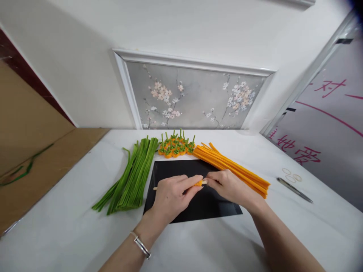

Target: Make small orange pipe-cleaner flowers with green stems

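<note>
Over the black mat point(193, 210), my left hand point(176, 194) is closed around a thin pale wooden stick point(155, 188) whose left end pokes out behind the knuckles. A small band of orange pipe cleaner point(199, 183) is wrapped around the stick near its right end, between my left thumb and forefinger. My right hand point(227, 186) is closed too, with thumb and forefinger pinched at the stick's right tip. Its fingers partly hide that tip. A silver bangle circles my left wrist.
Green pipe cleaners point(136, 175) lie bundled left of the mat, orange pipe cleaners point(232, 168) to its right. Behind it stand several small orange pieces with green stems point(176, 145). Scissors or tweezers point(295, 190) and several rubber bands point(290, 178) lie far right. Cardboard point(36, 166) borders the left.
</note>
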The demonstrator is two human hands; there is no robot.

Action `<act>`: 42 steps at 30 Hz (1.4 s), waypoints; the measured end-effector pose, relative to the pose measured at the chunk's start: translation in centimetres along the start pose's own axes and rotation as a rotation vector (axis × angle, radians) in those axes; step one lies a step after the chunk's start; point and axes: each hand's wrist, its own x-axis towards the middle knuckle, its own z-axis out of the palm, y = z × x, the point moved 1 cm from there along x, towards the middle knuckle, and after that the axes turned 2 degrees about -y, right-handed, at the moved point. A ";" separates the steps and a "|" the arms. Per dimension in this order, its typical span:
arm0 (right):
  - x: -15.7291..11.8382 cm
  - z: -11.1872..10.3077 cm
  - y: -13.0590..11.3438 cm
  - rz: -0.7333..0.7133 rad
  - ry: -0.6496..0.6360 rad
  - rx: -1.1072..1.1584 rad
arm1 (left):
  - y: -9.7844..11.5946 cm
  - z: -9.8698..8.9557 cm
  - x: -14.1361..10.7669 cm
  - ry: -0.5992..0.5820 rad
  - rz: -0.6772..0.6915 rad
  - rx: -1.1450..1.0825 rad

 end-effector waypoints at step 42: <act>-0.2 1.6 -1.4 -0.029 -0.074 0.470 | -0.2 -0.5 0.6 -0.080 -0.161 -0.352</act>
